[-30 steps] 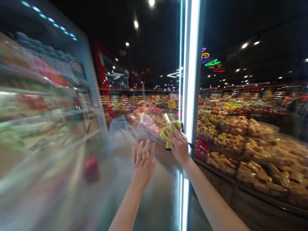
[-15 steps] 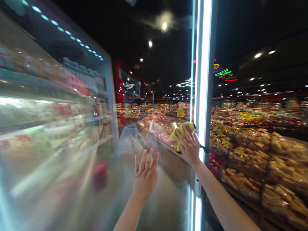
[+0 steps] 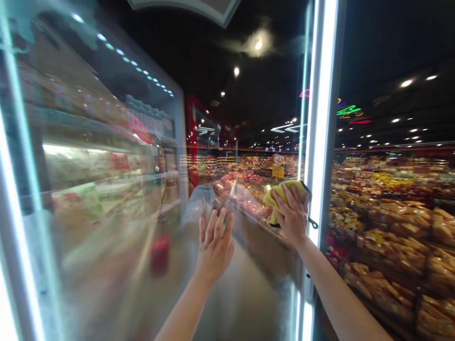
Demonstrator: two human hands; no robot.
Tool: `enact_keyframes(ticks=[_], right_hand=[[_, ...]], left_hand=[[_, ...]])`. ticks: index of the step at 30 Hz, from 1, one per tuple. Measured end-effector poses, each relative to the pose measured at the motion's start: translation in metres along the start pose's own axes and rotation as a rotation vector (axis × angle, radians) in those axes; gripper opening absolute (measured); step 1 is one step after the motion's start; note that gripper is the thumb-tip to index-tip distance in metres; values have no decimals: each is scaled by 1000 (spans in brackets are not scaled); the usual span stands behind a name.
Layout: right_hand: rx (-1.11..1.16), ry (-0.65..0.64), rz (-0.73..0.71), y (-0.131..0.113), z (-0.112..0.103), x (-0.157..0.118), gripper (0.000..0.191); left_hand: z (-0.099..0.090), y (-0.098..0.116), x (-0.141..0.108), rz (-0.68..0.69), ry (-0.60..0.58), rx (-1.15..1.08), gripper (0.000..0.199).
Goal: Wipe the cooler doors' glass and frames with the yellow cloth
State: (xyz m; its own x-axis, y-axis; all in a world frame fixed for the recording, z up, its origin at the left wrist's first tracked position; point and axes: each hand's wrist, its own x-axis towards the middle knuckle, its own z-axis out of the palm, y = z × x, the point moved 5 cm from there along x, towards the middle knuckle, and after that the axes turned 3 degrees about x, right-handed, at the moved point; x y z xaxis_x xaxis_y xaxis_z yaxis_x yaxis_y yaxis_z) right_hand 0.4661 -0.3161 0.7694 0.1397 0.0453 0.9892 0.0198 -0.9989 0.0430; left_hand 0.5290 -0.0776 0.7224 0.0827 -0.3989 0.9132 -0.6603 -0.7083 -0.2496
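A glass door (image 3: 241, 274) stands in front of me, with a bright light strip (image 3: 325, 94) along its right edge. My right hand (image 3: 293, 218) presses a yellow-green cloth (image 3: 284, 192) with dark edging against the glass, close beside that strip. A dark loop hangs off the cloth at the strip. My left hand (image 3: 215, 248) is held up at the glass with its fingers spread and nothing in it; whether it touches the pane I cannot tell.
Blurred shelves of packages and bottles (image 3: 149, 113) show in the glass on the left. Another light strip (image 3: 21, 213) runs down the far left. To the right, beyond the door's edge, stand displays of bagged goods (image 3: 391, 246).
The view has swung left, so the door edge and the displays sit further right. My right hand and the cloth stay near the light strip. My left hand remains spread.
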Motion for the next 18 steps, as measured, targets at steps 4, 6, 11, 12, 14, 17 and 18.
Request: enact_keyframes(ticks=[4,6,11,12,14,17,18], right_hand=[[51,119,219,-27,16,36,49],[61,53,168,-57,26,42,52],[45,-144,-114,-77,26,2,48],[40,-131,-120,-70,23,-4,47],[32,-28,-23,-52,17,-4,47],[26,116,198,-50,21,19,49],[29,119,239,-59,26,28,50]], left_hand=[[-5,-15,4,-33,-15,10,85],[-7,-20,7,-44,-23,16,88],[-17,-34,1,-23,-46,32,88],[-20,-39,-2,-16,-50,32,88],[-25,-50,-6,-20,-57,32,90],[-31,-65,-7,-50,-53,40,91],[-32,-68,-7,-55,-48,41,91]])
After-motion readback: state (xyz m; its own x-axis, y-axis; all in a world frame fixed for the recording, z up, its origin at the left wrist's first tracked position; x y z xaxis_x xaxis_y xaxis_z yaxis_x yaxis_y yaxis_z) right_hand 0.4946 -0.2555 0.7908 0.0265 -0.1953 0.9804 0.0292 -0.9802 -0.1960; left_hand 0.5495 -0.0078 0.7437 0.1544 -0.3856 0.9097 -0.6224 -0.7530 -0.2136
